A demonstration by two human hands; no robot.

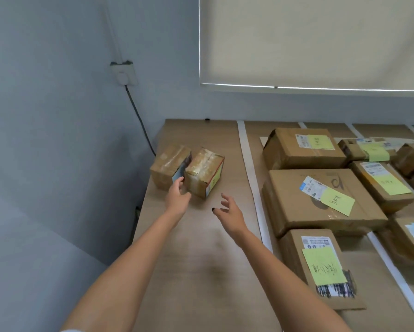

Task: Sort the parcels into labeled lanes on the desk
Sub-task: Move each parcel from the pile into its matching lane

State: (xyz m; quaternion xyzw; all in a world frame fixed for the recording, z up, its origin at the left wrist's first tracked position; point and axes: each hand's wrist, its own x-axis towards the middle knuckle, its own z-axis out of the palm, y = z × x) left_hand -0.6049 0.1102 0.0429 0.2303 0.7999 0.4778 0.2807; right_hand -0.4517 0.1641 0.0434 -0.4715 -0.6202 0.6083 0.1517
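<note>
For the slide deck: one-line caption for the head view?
Both hands, left and right, reach for two small boxes beside taped lanes of sorted parcels.

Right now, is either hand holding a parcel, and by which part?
Neither. The left hand reaches between the two small boxes, fingertips at their near ends, no grip visible. The right hand hovers open.

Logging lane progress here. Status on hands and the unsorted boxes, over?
Left hand open, fingertips at the left taped box. Right hand open, short of the right taped box. Nothing blocking.
</note>
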